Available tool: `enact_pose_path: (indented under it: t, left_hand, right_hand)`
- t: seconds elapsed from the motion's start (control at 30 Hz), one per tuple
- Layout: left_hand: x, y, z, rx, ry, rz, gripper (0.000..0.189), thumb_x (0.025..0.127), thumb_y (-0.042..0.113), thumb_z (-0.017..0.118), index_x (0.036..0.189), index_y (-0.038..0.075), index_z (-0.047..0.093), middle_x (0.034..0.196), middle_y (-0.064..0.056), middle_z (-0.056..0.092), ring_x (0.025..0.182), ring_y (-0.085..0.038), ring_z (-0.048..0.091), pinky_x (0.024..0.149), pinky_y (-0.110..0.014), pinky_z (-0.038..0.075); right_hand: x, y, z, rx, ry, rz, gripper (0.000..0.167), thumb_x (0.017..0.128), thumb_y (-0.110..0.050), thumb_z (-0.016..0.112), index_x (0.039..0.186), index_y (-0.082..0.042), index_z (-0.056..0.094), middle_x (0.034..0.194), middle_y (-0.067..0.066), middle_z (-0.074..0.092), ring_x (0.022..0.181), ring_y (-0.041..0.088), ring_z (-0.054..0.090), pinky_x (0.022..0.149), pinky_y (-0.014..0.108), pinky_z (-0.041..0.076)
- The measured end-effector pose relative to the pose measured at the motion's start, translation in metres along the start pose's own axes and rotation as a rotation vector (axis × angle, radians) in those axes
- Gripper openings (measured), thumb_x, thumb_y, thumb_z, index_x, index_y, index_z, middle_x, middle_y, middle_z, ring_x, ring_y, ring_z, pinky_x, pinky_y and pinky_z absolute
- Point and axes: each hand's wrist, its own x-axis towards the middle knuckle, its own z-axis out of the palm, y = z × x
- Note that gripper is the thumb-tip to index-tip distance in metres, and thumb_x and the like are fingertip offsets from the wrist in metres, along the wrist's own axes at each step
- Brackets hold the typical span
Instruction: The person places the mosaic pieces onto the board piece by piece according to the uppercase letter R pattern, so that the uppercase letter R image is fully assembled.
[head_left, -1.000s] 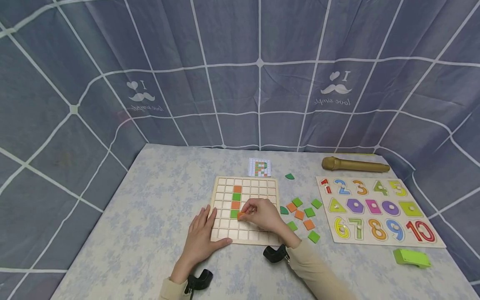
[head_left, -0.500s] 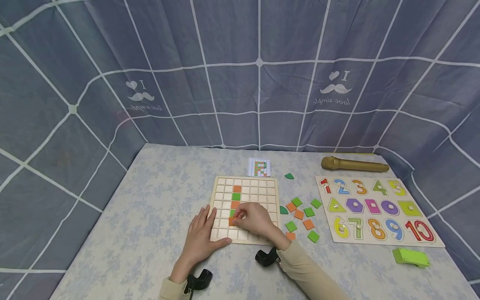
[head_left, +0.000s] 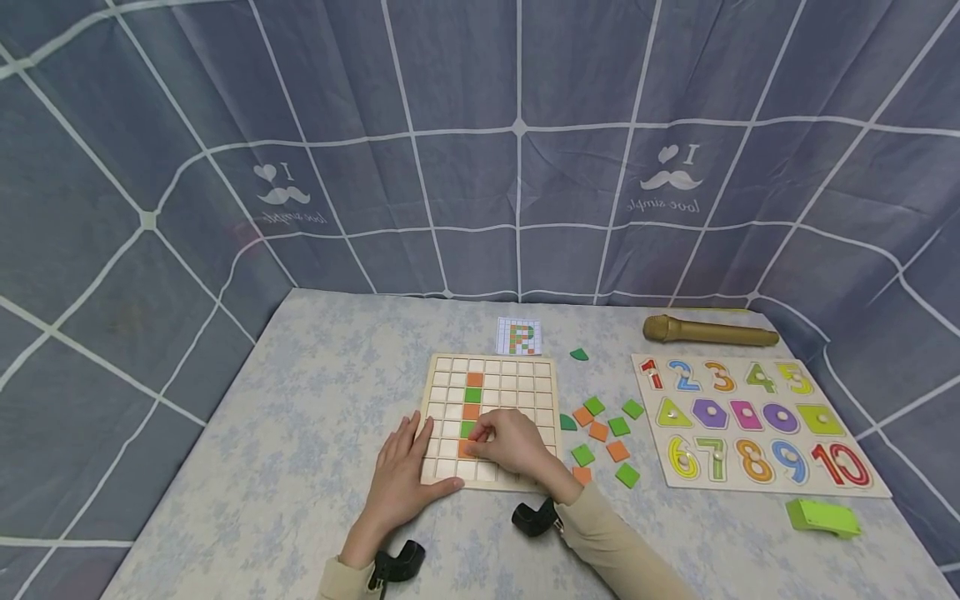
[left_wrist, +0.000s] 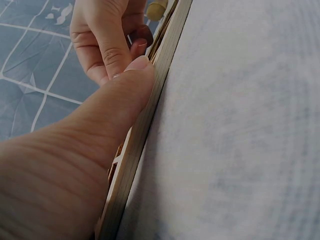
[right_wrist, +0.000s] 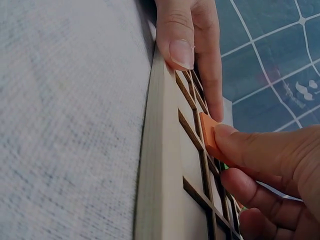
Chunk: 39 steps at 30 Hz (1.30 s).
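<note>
A square wooden grid board (head_left: 528, 385) lies on the table. My left hand (head_left: 402, 472) rests with fingers extended along its left edge and thumb at the near edge. My right hand (head_left: 513, 442) is over the board's middle, fingers bent, and pinches an orange square tile (right_wrist: 207, 134). That tile slants slightly over a cell at the near end of a column, just below a green tile (head_left: 467, 428). Above it in the column come an orange tile (head_left: 471, 412), a green tile (head_left: 473, 394) and another orange tile (head_left: 476, 379).
Right of the board lie several loose green and orange tiles (head_left: 597, 431) and two dark green quarter-round pieces (head_left: 579, 354). A pattern card (head_left: 519, 336) lies behind it. Farther right are a number puzzle (head_left: 757, 421), a gold microphone (head_left: 710, 331) and a light green block (head_left: 823, 517).
My right hand has brought the orange tile left and nearer, from beside the lower green tile to the cell below it. My left hand has stayed in place.
</note>
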Motion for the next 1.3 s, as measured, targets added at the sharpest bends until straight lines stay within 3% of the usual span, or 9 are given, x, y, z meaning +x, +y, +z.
enact_pose_path:
  t: [0.47,0.93,1.17,1.3]
  left_hand:
    - [0.0,0.001,0.0,-0.001,-0.01,0.001,0.1,0.076,0.057,0.072,0.147,-0.001,0.032,0.151,-0.023,0.023,0.139,-0.04,0.016,0.108,-0.056,0.015]
    - [0.0,0.0,0.001,-0.005,0.016,0.02,0.1,0.074,0.057,0.073,0.146,-0.002,0.034,0.15,-0.024,0.025,0.138,-0.041,0.017,0.107,-0.056,0.016]
    - [0.0,-0.001,0.001,-0.004,0.011,0.011,0.101,0.074,0.058,0.073,0.146,-0.002,0.034,0.151,-0.024,0.024,0.138,-0.041,0.016,0.107,-0.057,0.016]
    - [0.0,-0.002,0.001,0.001,0.002,0.001,0.101,0.074,0.058,0.072,0.146,-0.001,0.034,0.151,-0.023,0.023,0.139,-0.041,0.016,0.107,-0.057,0.016]
  right_hand:
    - [-0.003,-0.001,-0.003,-0.022,0.023,-0.028,0.011,0.082,-0.018,0.077,0.071,-0.018,0.074,0.06,-0.015,0.056,0.051,0.002,0.046,0.048,0.022,0.039]
    - [-0.004,0.005,-0.009,-0.041,-0.037,-0.081,0.006,0.083,-0.022,0.076,0.079,-0.02,0.072,0.067,-0.016,0.056,0.058,0.0,0.049,0.055,0.022,0.042]
    - [-0.008,0.02,-0.027,-0.007,0.063,-0.086,0.008,0.084,-0.022,0.075,0.088,-0.016,0.074,0.074,-0.013,0.057,0.061,0.005,0.049,0.056,0.024,0.043]
    - [-0.012,0.031,-0.044,0.021,0.136,-0.04,0.012,0.084,-0.021,0.075,0.092,-0.012,0.074,0.08,-0.009,0.06,0.057,0.007,0.047,0.051,0.026,0.042]
